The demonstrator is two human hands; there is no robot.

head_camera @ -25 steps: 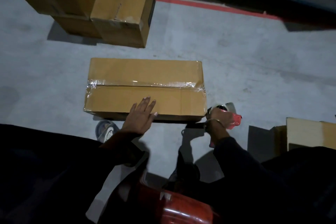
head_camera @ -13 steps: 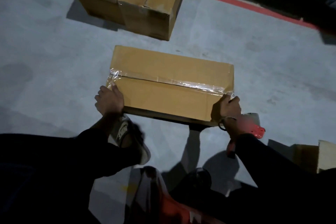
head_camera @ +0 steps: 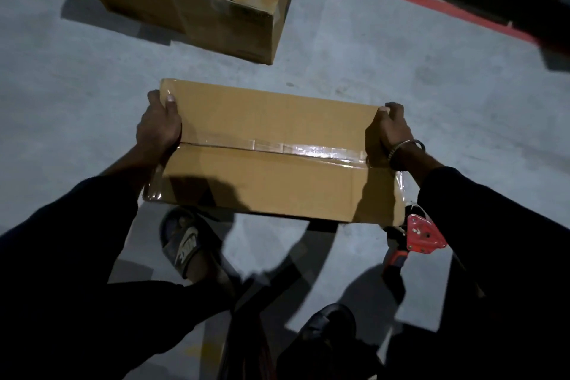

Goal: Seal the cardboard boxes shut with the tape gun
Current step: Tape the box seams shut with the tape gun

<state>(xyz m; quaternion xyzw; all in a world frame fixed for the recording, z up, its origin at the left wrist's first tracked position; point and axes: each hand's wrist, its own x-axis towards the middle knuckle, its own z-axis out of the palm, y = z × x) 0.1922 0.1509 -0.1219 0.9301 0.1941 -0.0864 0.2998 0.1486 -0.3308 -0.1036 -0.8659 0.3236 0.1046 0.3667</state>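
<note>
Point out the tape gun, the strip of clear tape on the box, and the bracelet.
tape gun (head_camera: 424,234), head view, on its red side plate.
clear tape (head_camera: 320,152), head view, on the shiny stretch along the box's top seam.
bracelet (head_camera: 406,146), head view, on the band at the right wrist.

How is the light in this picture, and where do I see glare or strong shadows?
Head view: dim overall; glare on the clear tape along the seam of the box; the left hand and right hand grip its ends; hard dark shadows fall on the box's near half and the floor; the red tape gun is sharp enough; sleeves nearly black.
</note>
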